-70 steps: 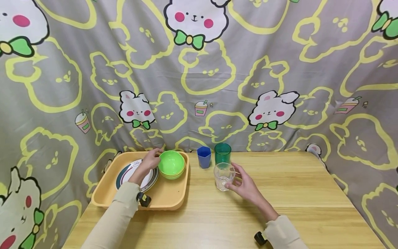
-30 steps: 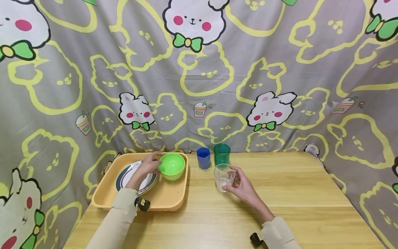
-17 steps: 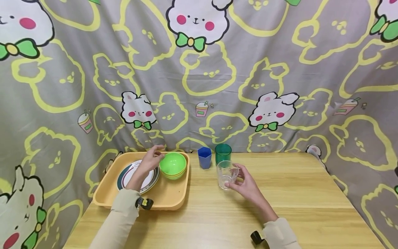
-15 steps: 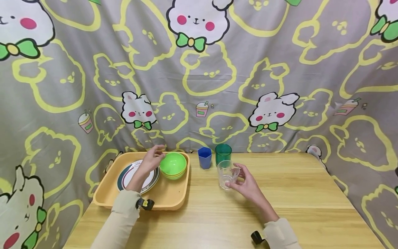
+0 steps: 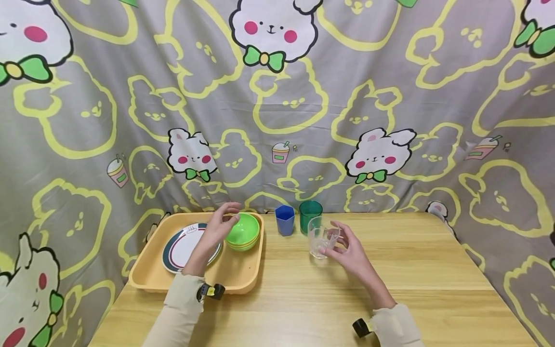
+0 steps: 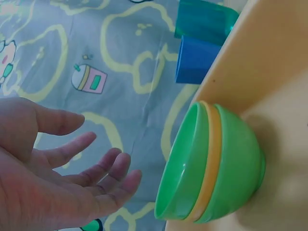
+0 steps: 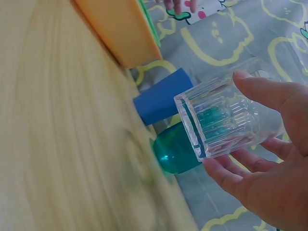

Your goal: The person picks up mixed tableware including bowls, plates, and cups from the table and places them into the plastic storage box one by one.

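Observation:
My right hand (image 5: 352, 251) grips a clear drinking glass (image 7: 231, 115), thumb on one side and fingers on the other. In the right wrist view the glass is raised off the table, its thick base toward the wood. My left hand (image 5: 218, 229) hovers over the stacked bowls (image 6: 216, 168) with its fingers loosely spread, holding nothing. The stack is green with a yellow bowl between, and sits in the right back corner of an orange tray (image 5: 236, 279). Left of the bowls lie plates (image 5: 184, 248) with dark and red rings, partly covered by my left forearm.
A blue faceted cup (image 5: 284, 221) and a green tumbler (image 5: 310, 212) stand side by side at the back of the wooden table (image 5: 303, 308), right of the tray. A patterned curtain (image 5: 295, 120) hangs close behind them.
My left hand has let go of the bowls' rim and lifted up and to the right. My right hand has raised the clear glass from the table and shifted it slightly right.

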Tool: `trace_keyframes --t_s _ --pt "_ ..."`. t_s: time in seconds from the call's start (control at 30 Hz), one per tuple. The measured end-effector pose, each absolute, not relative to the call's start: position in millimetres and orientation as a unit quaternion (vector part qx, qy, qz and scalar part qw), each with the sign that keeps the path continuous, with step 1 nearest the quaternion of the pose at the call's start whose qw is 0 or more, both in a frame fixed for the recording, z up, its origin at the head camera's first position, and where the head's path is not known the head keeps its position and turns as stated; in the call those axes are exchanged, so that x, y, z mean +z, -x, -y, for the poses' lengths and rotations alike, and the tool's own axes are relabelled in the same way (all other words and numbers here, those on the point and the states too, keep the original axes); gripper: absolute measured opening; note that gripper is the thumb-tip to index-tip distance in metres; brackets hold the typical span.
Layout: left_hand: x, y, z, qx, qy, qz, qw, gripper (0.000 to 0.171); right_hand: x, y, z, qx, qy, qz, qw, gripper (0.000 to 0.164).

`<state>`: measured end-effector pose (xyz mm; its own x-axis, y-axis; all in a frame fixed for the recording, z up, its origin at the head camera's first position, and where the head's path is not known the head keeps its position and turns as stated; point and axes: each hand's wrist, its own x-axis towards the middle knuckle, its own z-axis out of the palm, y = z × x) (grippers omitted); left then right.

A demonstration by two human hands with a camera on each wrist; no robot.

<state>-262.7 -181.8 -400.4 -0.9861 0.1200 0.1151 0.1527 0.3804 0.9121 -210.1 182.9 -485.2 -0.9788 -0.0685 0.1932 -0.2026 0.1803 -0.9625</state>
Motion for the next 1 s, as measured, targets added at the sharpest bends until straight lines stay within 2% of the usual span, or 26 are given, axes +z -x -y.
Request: trace_keyframes --t_s 0.67,1.0 --pt "-406.0 249.8 160.4 -0.605 0.139 0.784 0.013 0.041 -462.9 214.3 -179.7 0.631 -0.123 0.762 0.077 0.082" --pt "-407.3 248.6 145.2 -0.62 0.2 0.759 0.002 0.048 -452.0 216.3 -178.6 0.629 -0.127 0.763 0.083 0.081"
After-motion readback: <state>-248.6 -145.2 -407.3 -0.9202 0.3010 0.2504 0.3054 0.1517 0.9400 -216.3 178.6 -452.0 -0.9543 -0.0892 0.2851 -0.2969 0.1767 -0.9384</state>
